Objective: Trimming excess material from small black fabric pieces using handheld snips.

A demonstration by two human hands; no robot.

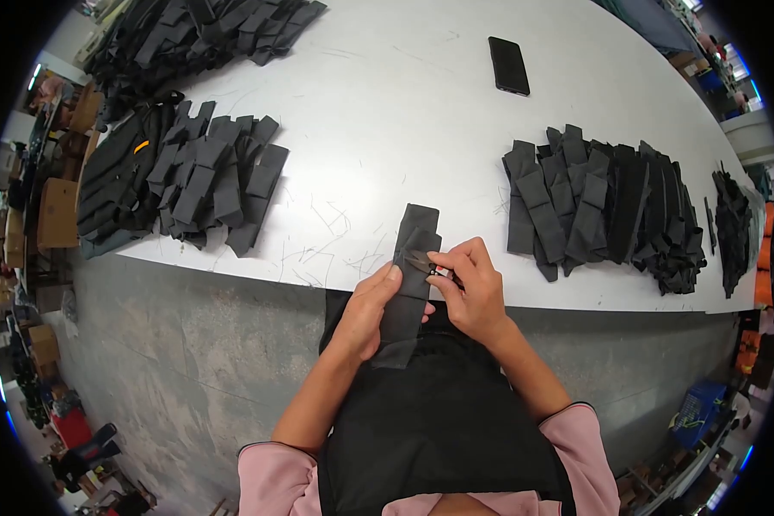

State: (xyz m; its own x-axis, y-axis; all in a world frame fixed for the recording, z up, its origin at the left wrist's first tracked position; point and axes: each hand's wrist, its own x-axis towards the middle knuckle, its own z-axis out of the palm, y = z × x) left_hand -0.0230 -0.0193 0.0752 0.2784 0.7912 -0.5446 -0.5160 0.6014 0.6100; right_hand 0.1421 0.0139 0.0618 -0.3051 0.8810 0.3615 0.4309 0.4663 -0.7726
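Note:
Over the near edge of the white table, my left hand (366, 311) grips a dark grey folded fabric strip (399, 322), thumb on top and fingertips showing at its right side. A pair of thread snips (419, 261) with pointed metal blades is pinched in my right hand (475, 291). The blade tips lie against the strip's surface, close to my left thumb; whether they touch a thread is too small to tell. The strip's far end rests on the table, and its near end hangs over my black apron (443, 430).
Piles of similar strips lie on the white table (387, 112): one at left (219, 176), one at right (576, 198), another at the far left (198, 39). A black bag (116, 185) sits beside the left pile. A phone (509, 66) lies farther back. Cut threads are scattered about.

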